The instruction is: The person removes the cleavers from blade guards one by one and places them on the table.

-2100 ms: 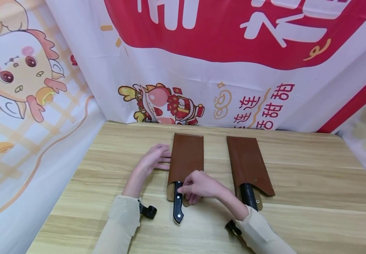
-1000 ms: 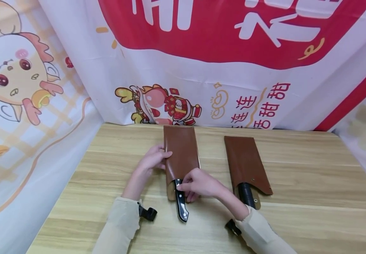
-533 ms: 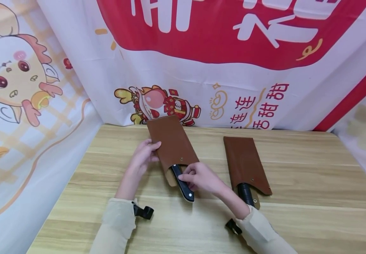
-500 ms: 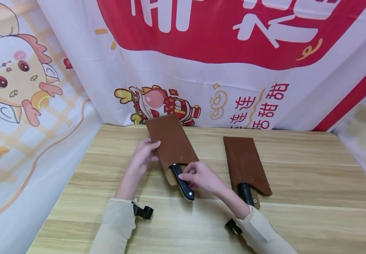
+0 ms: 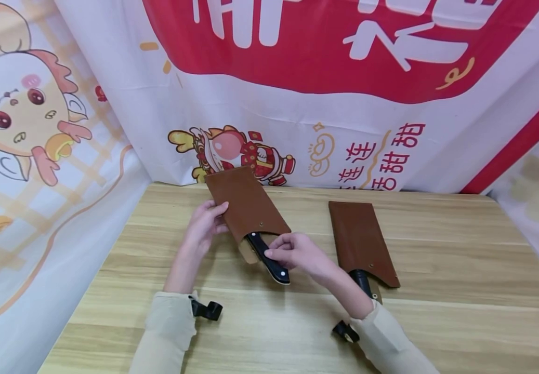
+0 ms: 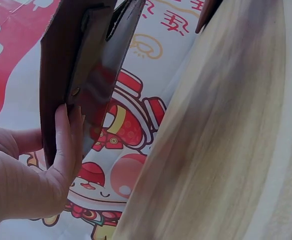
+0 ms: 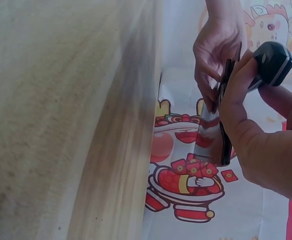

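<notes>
In the head view a brown leather knife sheath (image 5: pixel 246 202) is held tilted above the table. A knife's black riveted handle (image 5: pixel 269 259) sticks out of its mouth; the blade is hidden inside. My left hand (image 5: pixel 202 221) grips the sheath's left edge, thumb on the front and fingers behind, as the left wrist view shows with the sheath (image 6: pixel 56 90) edge-on. My right hand (image 5: pixel 299 254) pinches the handle close to the sheath's mouth. The right wrist view shows the handle's end (image 7: pixel 274 62) between thumb and fingers.
A second brown sheath (image 5: pixel 363 234) lies on the wooden table (image 5: pixel 461 270) to the right, a black handle (image 5: pixel 362 280) showing at its mouth, partly behind my right forearm. A printed cloth (image 5: pixel 250 98) hangs behind the table's far edge.
The sheathed knife has come up off the table, moved left and away, and tilted. My left hand has gone from beside the sheath to gripping its edge. My right hand has stayed on the handle.
</notes>
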